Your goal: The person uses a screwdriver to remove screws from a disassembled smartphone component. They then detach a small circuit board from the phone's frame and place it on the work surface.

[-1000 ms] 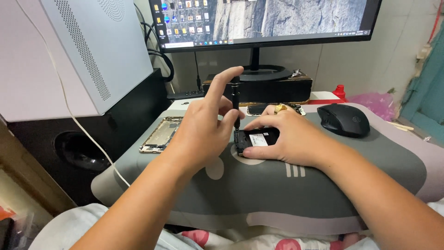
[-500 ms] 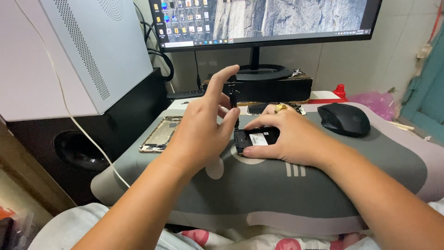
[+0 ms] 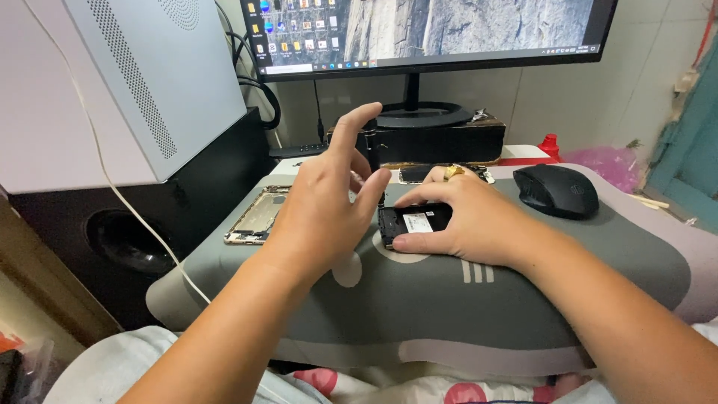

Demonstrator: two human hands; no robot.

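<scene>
Right hand [image 3: 467,217] grip pins opened black phone body [image 3: 413,222] on grey pad [image 3: 449,299]; left hand [image 3: 321,209] pinches slim black screwdriver [image 3: 372,150] upright.

Soft even indoor light, bright monitor [image 3: 434,34] glow above, faint shadows, sharp focus, slight wide-angle stretch at edges

Around the grey mat [image 3: 523,299] there are two hands: the left hand [image 3: 321,217] and the right hand [image 3: 467,221], one opened black phone [image 3: 415,222] on the mat, and one gold phone frame [image 3: 258,215] at the mat's left edge. One black mouse [image 3: 557,191] sits on the mat's far right, one screwdriver [image 3: 372,150] stands above the phone, and beyond the mat are one monitor [image 3: 434,30], one black speaker [image 3: 134,239] and one pale computer case [image 3: 149,75].
</scene>
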